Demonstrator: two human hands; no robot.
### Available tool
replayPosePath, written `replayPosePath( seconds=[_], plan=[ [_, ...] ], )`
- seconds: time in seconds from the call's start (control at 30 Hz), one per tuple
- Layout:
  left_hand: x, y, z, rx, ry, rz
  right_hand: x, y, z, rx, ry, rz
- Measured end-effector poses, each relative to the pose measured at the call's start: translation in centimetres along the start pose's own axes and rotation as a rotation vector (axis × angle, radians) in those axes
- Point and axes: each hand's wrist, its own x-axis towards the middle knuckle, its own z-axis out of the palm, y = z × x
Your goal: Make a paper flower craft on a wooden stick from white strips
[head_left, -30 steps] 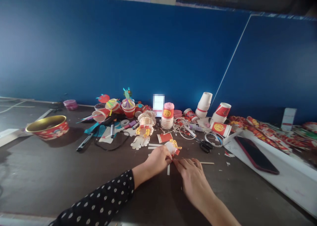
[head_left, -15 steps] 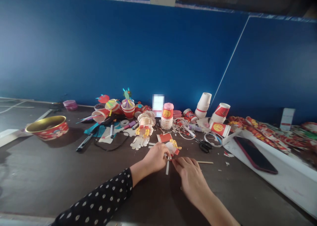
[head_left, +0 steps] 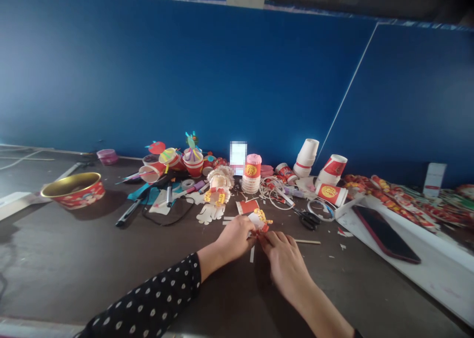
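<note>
Low over the table, my left hand (head_left: 237,237) is closed around a small white cut-paper piece (head_left: 262,217) with yellow and red patterned ends. My right hand (head_left: 283,259) meets it from the right, its thumb and forefinger pinched at the lower red edge; what exactly lies between them is hidden. Below the fingertips a narrow white paper strip (head_left: 252,255) rests on the table. A thin wooden stick (head_left: 309,242) sticks out past my right hand. Just behind lie a red paper piece (head_left: 247,206) and a ruffled cut-paper figure (head_left: 218,196).
A stack of paper cups (head_left: 252,182) stands behind the hands. Black-handled scissors (head_left: 309,219) and a white tray (head_left: 433,274) with a phone (head_left: 387,234) are at right. To the left are a utility knife (head_left: 129,212) and a gold-lined bowl (head_left: 76,192).
My fingertips have drawn closer together at the paper piece's lower edge. The upper part of the white strip is now covered by my fingers. The view has shifted slightly.
</note>
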Motion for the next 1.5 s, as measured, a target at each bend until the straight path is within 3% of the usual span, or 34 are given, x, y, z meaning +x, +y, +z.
replayPosePath(
  seconds=[0.37, 0.73, 1.07, 1.5],
  plan=[
    [0.2, 0.4, -0.1, 0.039, -0.019, -0.088, -0.8, 0.6, 0.7, 0.163, 0.017, -0.035],
    [0.2, 0.1, 0.3, 0.044, 0.044, -0.124, -0.1, 0.0, 0.0, 0.11, -0.096, 0.031],
    [0.2, -0.3, 0.3, 0.04, 0.015, -0.071, -0.3, -0.3, 0.2, 0.132, -0.039, 0.128],
    [1.0, -0.3, 0.4, 0.08, 0.004, -0.092, 0.5, 0.8, 0.5, 0.227, 0.031, 0.069]
  ],
)
